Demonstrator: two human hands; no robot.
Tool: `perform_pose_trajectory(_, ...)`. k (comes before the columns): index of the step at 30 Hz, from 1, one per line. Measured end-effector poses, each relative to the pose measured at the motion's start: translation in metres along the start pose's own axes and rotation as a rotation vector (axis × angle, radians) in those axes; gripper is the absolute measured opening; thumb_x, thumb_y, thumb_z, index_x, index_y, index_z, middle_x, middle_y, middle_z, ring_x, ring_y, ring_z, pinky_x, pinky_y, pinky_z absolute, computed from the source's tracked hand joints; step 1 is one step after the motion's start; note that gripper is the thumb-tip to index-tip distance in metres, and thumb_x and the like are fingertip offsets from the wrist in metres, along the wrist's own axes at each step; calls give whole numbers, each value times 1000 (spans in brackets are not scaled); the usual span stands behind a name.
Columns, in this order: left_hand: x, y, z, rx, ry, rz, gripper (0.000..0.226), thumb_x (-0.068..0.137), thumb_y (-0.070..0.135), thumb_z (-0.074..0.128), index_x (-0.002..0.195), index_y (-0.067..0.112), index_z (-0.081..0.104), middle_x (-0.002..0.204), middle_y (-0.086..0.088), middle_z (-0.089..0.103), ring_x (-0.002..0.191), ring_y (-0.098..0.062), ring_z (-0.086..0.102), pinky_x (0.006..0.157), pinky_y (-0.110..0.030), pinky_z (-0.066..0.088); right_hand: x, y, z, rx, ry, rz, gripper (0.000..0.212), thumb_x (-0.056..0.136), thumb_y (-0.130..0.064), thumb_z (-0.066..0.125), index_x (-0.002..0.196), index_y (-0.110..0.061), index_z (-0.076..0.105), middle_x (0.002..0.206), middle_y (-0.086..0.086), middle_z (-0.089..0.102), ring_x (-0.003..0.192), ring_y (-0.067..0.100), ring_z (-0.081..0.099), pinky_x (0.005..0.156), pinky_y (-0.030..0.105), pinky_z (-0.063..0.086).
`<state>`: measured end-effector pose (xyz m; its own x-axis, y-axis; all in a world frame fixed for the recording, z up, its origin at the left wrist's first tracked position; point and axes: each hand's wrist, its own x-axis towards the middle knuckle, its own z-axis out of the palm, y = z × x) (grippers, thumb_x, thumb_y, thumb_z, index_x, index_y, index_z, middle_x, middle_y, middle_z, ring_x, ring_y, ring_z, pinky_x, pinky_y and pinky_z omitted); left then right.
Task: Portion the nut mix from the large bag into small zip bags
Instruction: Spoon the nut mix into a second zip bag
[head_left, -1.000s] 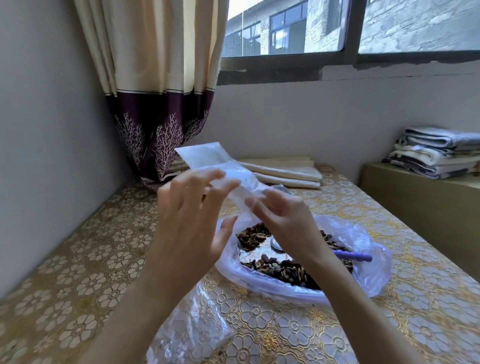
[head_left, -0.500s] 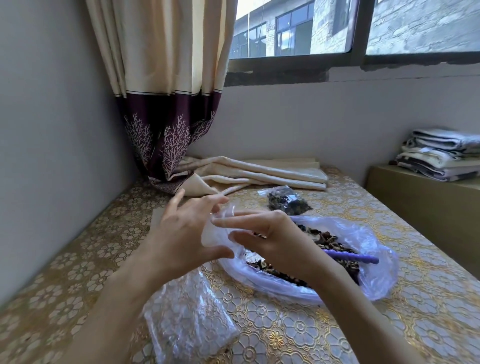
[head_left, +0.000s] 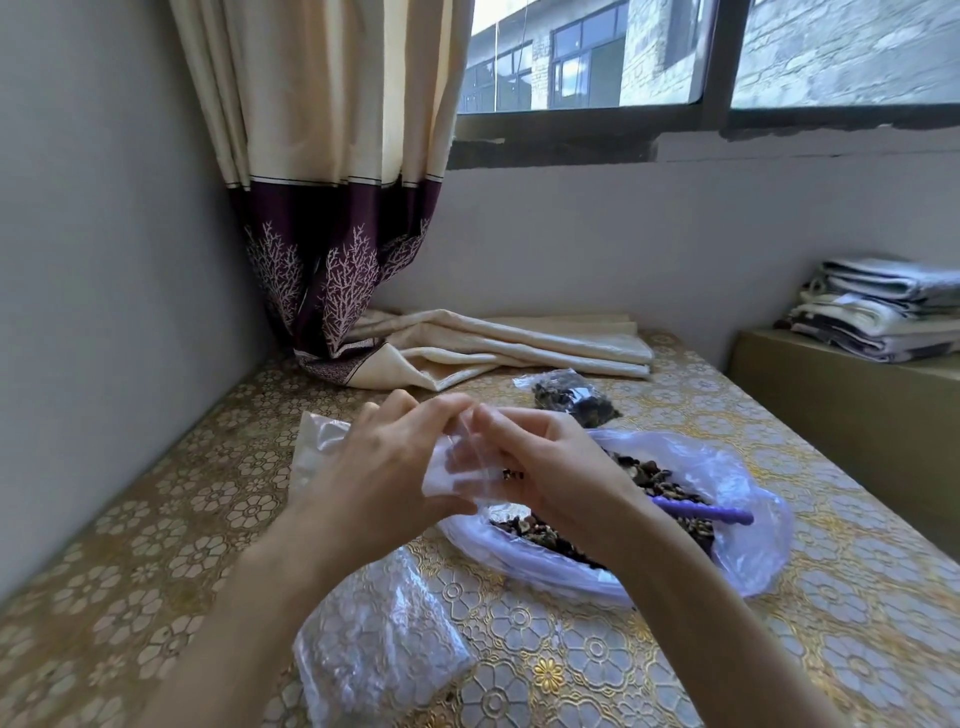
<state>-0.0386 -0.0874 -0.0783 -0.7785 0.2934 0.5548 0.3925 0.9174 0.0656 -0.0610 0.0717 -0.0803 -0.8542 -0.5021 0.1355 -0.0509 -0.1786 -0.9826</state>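
Desk (head_left: 857, 597), covered in gold floral cloth, carries all items listed. Large bag (head_left: 748, 530), pale purple plastic, lies open to your right of centre; contents: the nut mix (head_left: 654, 478), a good quantity remaining, with a purple-handled scoop (head_left: 722, 514) resting in it. Stack of empty clear zip bags (head_left: 379, 644), nearest you, contents none visible. Second flat clear or white plastic piece (head_left: 317, 441), partly hidden behind your left wrist; you cannot tell its contents. Filled small bag (head_left: 574, 395), dark nut mix inside, set on the desk beyond the large bag and near the folded curtain cloth (head_left: 493, 348); judged as one portion done. Small zip bag (head_left: 457, 462), clear and apparently empty, held above the near edge of the large bag between both hands. Your left hand (head_left: 384, 462) and right hand (head_left: 550, 467): fingers of each pinched on the bag's upper edge, thumbs below, seemingly parting the mouth; whether the zip is already apart cannot be told. Progress, as a judgement: early, with one bag filled, one in hand awaiting its scoop, and most of the mix and spare bags left.
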Motion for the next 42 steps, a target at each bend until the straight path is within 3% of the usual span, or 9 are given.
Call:
perform_pose_trajectory(5,1,-2,-2,-3,60,34,83,46,42,85,118,14,57,89,0,61,77,-6,30,63,-13,27,0,-1,-3,130,-56,12,26,95,-23,45,92,-8,66,110,6,67,115,21,59,97,53,43)
perform_pose_trajectory(9,1,-8,0,-8,47,29,76,55,31,85,121,11,56,100,-3,63,93,-13,39,75,-34,35,2,1,-7,214,-67,32,28,92,-26,47,70,-13,62,118,10,64,115,21,59,95,52,46)
perform_pose_trajectory(15,1,-17,0,-5,0,39,68,70,15,78,131,22,49,117,5,57,109,-19,44,89,-29,23,2,-1,-16,233,-91,32,24,84,-30,54,78,-12,69,115,10,66,111,22,62,89,51,52)
perform_pose_trajectory(20,-2,-13,1,-73,-48,0,87,67,43,75,139,34,28,111,24,31,94,8,12,81,-22,13,1,-4,-13,171,-109,24,36,84,-37,53,104,-11,69,120,7,65,104,29,65,80,41,57)
perform_pose_trajectory(25,2,-12,2,-148,-71,39,97,58,62,67,140,25,31,125,13,46,117,-6,38,102,-33,31,0,-7,-11,87,-132,21,49,82,-46,51,111,-9,65,124,11,60,107,29,63,84,42,56)
perform_pose_trajectory(32,1,-7,7,-281,-30,14,86,57,67,61,129,25,43,105,19,47,98,-1,46,76,-8,34,-2,-10,-16,38,-133,-6,53,84,-44,49,116,-4,61,120,14,63,100,29,64,83,40,57)
perform_pose_trajectory(35,0,-5,9,-294,-25,-9,84,56,68,57,125,22,47,96,22,44,84,3,45,69,-9,36,-3,-11,-20,14,-105,-31,47,84,-41,51,110,-3,63,111,15,67,92,28,67,78,34,58)
perform_pose_trajectory(39,-1,-4,12,-300,-29,-40,76,60,58,66,124,19,49,99,19,47,92,-4,48,81,-24,45,-5,-13,-37,-20,65,-69,35,89,-33,50,100,-4,66,90,12,72,81,23,69,72,26,57)
perform_pose_trajectory(42,-3,-2,16,-298,-67,-26,64,67,52,68,120,22,52,89,29,40,76,10,44,72,-10,41,-12,-10,-58,-166,277,-85,26,94,-23,51,92,-4,68,76,9,71,67,16,67,62,20,54)
